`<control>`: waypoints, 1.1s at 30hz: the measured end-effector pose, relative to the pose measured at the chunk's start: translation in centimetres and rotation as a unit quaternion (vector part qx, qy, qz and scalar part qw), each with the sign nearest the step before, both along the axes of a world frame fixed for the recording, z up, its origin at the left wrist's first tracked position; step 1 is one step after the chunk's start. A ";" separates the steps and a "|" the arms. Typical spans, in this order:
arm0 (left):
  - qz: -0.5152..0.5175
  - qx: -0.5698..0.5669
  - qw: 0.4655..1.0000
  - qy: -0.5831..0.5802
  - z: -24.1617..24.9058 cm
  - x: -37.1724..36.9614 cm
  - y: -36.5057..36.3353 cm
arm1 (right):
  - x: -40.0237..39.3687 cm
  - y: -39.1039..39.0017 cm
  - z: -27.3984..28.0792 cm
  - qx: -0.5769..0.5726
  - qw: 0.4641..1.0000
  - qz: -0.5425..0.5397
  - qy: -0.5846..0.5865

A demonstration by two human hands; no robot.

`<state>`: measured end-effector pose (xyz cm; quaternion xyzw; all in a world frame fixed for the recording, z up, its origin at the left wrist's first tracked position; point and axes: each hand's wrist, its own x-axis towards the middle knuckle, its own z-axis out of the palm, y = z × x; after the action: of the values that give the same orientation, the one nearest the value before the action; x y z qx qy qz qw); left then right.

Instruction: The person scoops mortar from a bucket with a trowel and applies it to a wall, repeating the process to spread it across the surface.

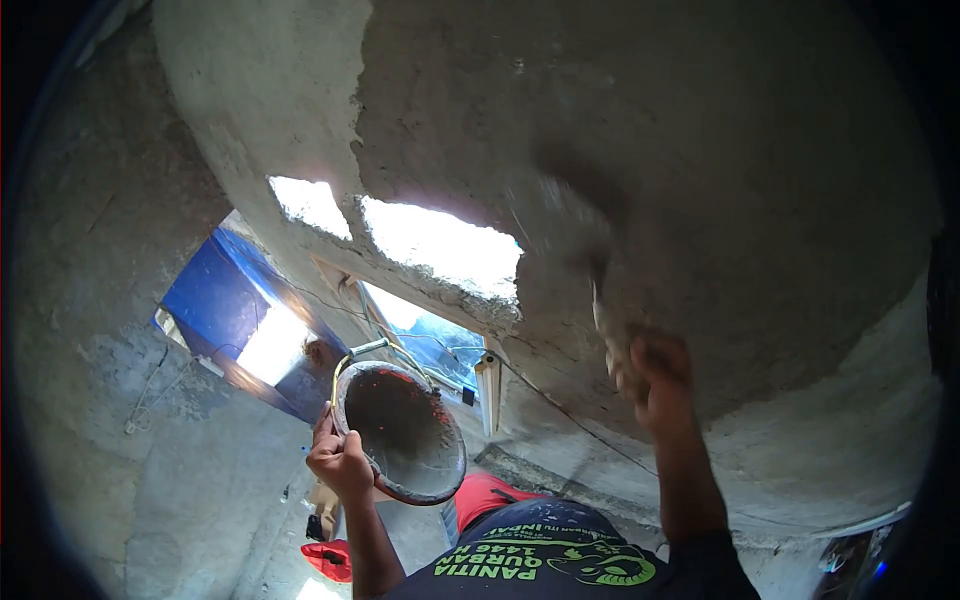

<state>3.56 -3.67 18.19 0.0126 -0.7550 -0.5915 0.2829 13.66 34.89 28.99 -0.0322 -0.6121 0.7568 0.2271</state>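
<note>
While a left hand (pixel 342 466) at seven o'clock from the centre of the view is clamped on the edge of a round, dark bucket with a wire handle and orange-red specks inside (pixel 432 470), a right hand (pixel 655 372) at four o'clock has its fingers wrapped around a pale-handled trowel with a dark, blurred blade (pixel 598 285). The left thumb lies by the bucket's rim, and the mouth of the bucket is tilted towards the viewer; its handle stands at the bucket's eleven o'clock. The trowel's blade points towards one o'clock, over a broad, dark grey patch of plaster (pixel 730 170); blur hides whether the two touch. Paler grey plaster (pixel 265 90) borders that patch at eleven o'clock.

Two bright, rough-edged openings (pixel 440 245) sit at ten and eleven o'clock. Close to the centre, at eight o'clock, is a wood-framed window (pixel 425 340), partly behind the bucket, and at nine o'clock a glossy blue panel (pixel 205 290). A thin dark cable (pixel 572 412) slants down towards five o'clock. At six o'clock shows the person's dark shirt with green lettering (pixel 540 560), beside red cloth (pixel 480 497).
</note>
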 end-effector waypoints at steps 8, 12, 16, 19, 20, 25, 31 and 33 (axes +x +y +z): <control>0.006 -0.034 0.999 0.011 0.4 -0.6 0.7 | -7.8 -0.6 9.7 -0.064 0.996 0.000 0.060; -0.014 -0.012 1.000 0.010 -0.7 -0.1 -1.0 | -3.6 -0.1 -0.4 -0.070 0.996 -0.046 -0.040; -0.053 0.009 0.999 0.007 -0.5 0.8 -1.2 | 2.9 1.1 -6.8 -0.068 0.988 -0.065 -0.126; -0.061 0.013 0.998 -0.010 -0.8 1.3 -0.6 | 4.3 0.9 -5.4 -0.032 0.985 -0.084 -0.145; -0.067 0.013 0.998 -0.011 -0.8 1.3 -0.5 | 4.2 0.7 -3.9 -0.008 0.985 -0.110 -0.136; -0.072 -0.034 0.997 -0.014 -1.5 0.5 0.6 | -1.4 0.1 7.4 0.032 0.999 -0.029 0.007; -0.081 -0.046 0.996 -0.016 -1.3 0.3 -0.3 | -2.5 1.2 2.3 0.023 0.996 -0.060 -0.060; -0.087 -0.026 0.996 -0.002 -0.9 0.5 -0.8 | 0.2 1.3 -1.7 0.001 0.983 -0.099 -0.158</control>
<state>4.07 -4.51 17.27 -0.0590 -0.7689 -0.5941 0.2288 13.81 36.19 27.32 -0.2115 -0.6346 0.7154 0.2020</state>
